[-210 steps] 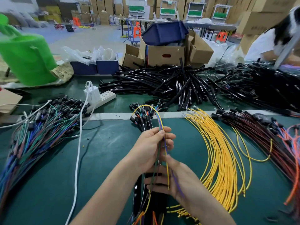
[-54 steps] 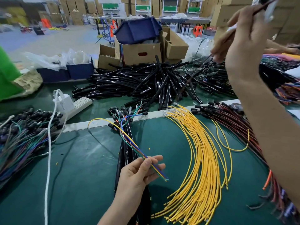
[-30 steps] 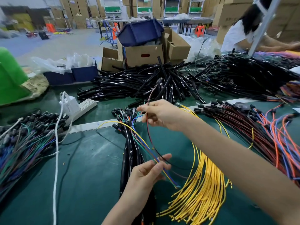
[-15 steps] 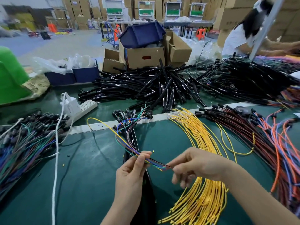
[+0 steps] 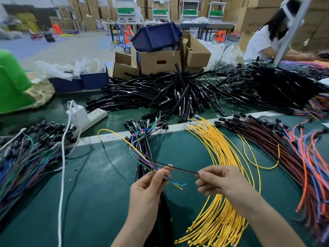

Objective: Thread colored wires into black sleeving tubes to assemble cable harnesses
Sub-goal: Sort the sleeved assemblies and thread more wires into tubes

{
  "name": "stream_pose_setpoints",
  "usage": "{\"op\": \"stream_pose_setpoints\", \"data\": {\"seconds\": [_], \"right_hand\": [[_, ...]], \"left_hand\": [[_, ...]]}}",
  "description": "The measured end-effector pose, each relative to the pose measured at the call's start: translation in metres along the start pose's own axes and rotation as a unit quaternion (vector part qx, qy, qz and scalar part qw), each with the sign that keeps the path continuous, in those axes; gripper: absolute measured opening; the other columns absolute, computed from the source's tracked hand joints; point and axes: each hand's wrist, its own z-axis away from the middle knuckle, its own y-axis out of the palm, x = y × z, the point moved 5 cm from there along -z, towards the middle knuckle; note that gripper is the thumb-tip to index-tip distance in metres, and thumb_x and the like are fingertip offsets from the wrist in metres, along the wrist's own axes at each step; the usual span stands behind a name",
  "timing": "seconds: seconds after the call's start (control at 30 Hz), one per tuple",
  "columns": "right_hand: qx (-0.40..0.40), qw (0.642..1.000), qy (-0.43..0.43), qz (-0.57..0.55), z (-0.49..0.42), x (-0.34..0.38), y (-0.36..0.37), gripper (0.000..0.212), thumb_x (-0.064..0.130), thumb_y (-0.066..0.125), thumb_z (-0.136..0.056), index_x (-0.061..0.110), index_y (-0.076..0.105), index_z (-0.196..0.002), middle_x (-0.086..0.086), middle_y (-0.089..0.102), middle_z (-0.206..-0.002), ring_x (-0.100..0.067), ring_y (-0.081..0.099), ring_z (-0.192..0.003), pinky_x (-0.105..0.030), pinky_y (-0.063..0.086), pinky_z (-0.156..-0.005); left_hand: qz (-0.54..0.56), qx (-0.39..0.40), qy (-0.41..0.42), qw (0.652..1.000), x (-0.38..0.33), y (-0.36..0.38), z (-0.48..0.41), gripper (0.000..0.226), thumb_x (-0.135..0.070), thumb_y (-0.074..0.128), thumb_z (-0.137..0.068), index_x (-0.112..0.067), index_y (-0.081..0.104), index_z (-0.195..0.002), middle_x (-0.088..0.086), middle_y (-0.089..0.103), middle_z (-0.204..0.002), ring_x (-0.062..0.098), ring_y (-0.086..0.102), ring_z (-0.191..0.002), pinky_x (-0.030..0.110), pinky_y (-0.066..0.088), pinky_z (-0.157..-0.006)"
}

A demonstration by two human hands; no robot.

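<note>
The left hand holds a small bunch of coloured wires (yellow, blue, green and brown) near the middle of the front edge of the table. Its fingers are curled and pinched tight on the bunch, and the short loose ends stick out to the right. The right hand is just beside it. Its fingers are pinched on the tip of one thin dark wire that runs back to the left hand. It looks dark red or brown, but it is too thin to be sure.

These wires are light and very bendy. They flop and spread apart, so it is best to hold them close to the tips, lined up together. Their coating looks smooth and may slip.

The black sleeving tubes lie in a big heap toward the far edge of the table, well apart from both hands. They look shiny and stiffer than the wires, and easy to grab near an open end.

No brand or writing can be read. The print on the far cardboard boxes is too blurry.
</note>
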Motion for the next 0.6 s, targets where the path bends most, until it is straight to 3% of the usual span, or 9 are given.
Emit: {"op": "stream_pose_setpoints", "data": {"seconds": [0.2, 0.4, 0.6], "right_hand": [[-0.028, 0.998, -0.047, 0.003, 0.012, -0.003, 0.049, 0.013, 0.012, 0.069, -0.083, 0.018, 0.076, -0.074, -0.003, 0.072, -0.077, -0.009, 0.068, -0.078, -0.033, 0.059, -0.071], [-0.025, 0.995, 0.004, -0.092, 0.016, -0.006, 0.046, 0.019, 0.003, 0.061, -0.088, 0.005, 0.065, -0.07, -0.015, 0.07, -0.079, -0.03, 0.07, -0.072, -0.038, 0.059, -0.068], [-0.031, 0.999, -0.031, -0.022, 0.021, -0.007, 0.046, 0.01, 0.004, 0.061, -0.089, 0.005, 0.068, -0.082, -0.012, 0.072, -0.077, -0.028, 0.071, -0.071, -0.032, 0.059, -0.063]], "left_hand": [[-0.035, 0.013, 0.001, 0.999, 0.002, 0.0, 0.001, 0.032, -0.034, 0.071, -0.063, -0.011, 0.078, -0.083, 0.011, 0.074, -0.096, 0.014, 0.069, -0.094, 0.016, 0.052, -0.074], [-0.133, 0.029, 0.027, 0.99, 0.001, 0.001, 0.004, 0.03, -0.04, 0.069, -0.068, -0.019, 0.078, -0.088, 0.006, 0.075, -0.093, 0.01, 0.068, -0.088, 0.015, 0.051, -0.072], [-0.166, 0.016, 0.037, 0.985, -0.002, -0.001, 0.005, 0.027, -0.04, 0.068, -0.068, -0.023, 0.078, -0.088, 0.002, 0.075, -0.093, 0.008, 0.068, -0.089, 0.017, 0.052, -0.074]]}}
